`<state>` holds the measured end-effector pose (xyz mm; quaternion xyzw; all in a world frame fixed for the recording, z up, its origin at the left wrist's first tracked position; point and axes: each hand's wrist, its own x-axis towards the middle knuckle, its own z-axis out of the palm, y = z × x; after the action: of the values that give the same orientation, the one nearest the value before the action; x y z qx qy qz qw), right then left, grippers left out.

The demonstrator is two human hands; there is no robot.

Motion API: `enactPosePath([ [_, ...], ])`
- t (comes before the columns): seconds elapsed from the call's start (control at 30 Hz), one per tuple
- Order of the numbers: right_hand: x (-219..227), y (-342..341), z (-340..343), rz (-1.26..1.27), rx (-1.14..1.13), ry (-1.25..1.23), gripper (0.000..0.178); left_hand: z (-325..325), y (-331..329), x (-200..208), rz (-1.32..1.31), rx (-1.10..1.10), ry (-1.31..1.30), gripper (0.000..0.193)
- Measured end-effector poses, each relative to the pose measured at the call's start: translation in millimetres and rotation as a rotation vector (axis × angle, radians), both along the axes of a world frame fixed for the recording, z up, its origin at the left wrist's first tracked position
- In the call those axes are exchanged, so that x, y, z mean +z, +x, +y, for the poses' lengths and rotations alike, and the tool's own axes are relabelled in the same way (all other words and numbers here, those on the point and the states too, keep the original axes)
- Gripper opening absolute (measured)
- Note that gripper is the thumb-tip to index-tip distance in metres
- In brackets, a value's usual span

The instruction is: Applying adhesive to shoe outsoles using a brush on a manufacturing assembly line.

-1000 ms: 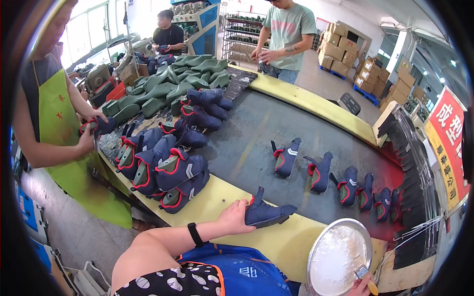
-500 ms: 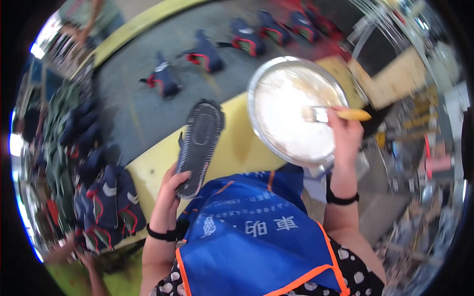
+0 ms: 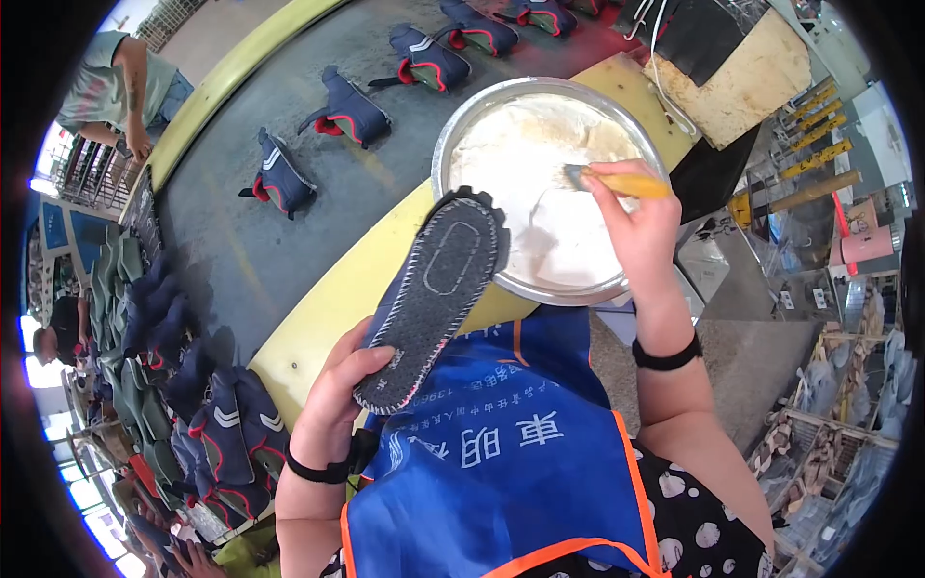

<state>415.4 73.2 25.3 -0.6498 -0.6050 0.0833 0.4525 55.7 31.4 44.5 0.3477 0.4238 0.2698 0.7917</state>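
Note:
My left hand (image 3: 344,378) grips a shoe upper (image 3: 436,294) by its heel end, with the dark grey stitched sole side turned up and the toe pointing away from me. In my right hand (image 3: 641,231) is a brush (image 3: 626,183) with a yellow handle, held between thumb and fingers. Its bristles are down at the white paste (image 3: 525,144) inside a round metal basin (image 3: 445,159). The toe of the upper overlaps the basin's near left rim in the picture; whether they touch I cannot tell.
Several navy shoe uppers with red trim, one of them here (image 3: 279,178), lie in a row on the dark belt (image 3: 217,231) beyond the yellow edge board (image 3: 318,332). More uppers (image 3: 231,433) are piled at left. Another person (image 3: 130,87) stands at the far left. Racks (image 3: 829,433) stand at right.
The view has shifted, so the basin and belt sit further left and higher. The upper has come closer to the basin, and the brush has tipped down into the paste.

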Motion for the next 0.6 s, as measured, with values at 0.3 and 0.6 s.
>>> enactPosePath([
  [0.3,50.2,-28.1,-34.4,-0.251,0.435,0.223,0.018,13.5,27.4,33.1,0.22,-0.096,-0.05,0.066],
  [0.6,51.6,-32.7,-22.4,-0.275,0.607,0.197,0.014,17.2,18.4,31.9,0.198,-0.135,-0.079,0.06],
])
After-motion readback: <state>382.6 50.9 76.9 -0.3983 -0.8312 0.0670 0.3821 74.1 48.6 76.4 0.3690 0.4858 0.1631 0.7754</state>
